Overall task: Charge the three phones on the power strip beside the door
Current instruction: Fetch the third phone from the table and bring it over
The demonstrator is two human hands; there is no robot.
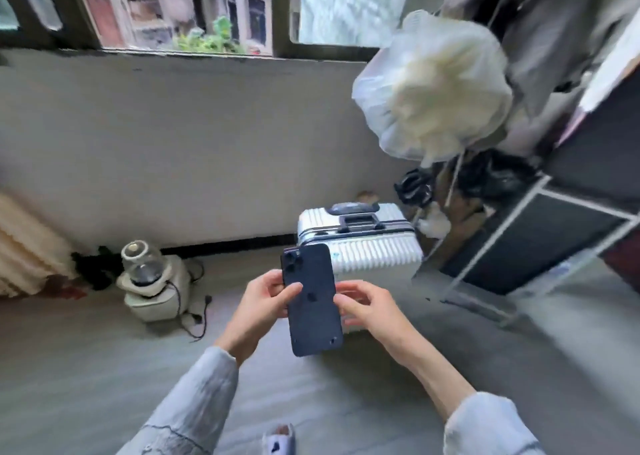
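A dark blue phone [311, 299] is held upright in front of me, its back and camera lenses facing me. My left hand [263, 302] grips its left edge, thumb laid across the back. My right hand [367, 305] holds the right edge with curled fingers. No power strip, door or other phone is in sight.
A silver ribbed suitcase [374, 243] stands on the grey floor just behind the phone. To the left sits a white blender [152, 281] with a loose black cord. A white plastic bag [433, 87] hangs at upper right beside a dark rack [540, 240]. A window runs along the far wall.
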